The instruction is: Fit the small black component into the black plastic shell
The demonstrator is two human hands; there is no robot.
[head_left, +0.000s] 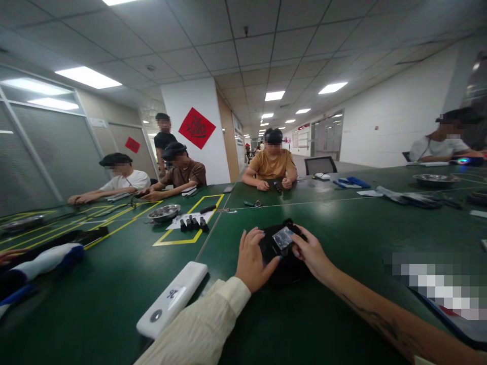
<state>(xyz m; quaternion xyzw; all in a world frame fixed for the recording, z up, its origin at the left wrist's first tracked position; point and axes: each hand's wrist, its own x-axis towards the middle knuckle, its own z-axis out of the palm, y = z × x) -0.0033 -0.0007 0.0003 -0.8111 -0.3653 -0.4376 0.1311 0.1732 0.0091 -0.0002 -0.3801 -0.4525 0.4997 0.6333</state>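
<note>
In front of me on the green table lies a black, soft-looking item (289,271); its exact kind is hard to make out. A small square clear packet (282,238) with a shiny surface is over its top. My right hand (314,253) pinches the packet's right edge between thumb and fingers. My left hand (253,261) rests against the black item's left side, its fingers stretched and thumb apart. A white power bank (173,299) marked with a number lies left of my left forearm.
Several short black cylinders (194,224) stand on white paper inside a yellow-taped outline, near a metal bowl (164,213). Pliers (253,204) lie farther ahead. Another metal bowl (436,180) and grey gloves (411,197) are at right. People sit around the table (342,228).
</note>
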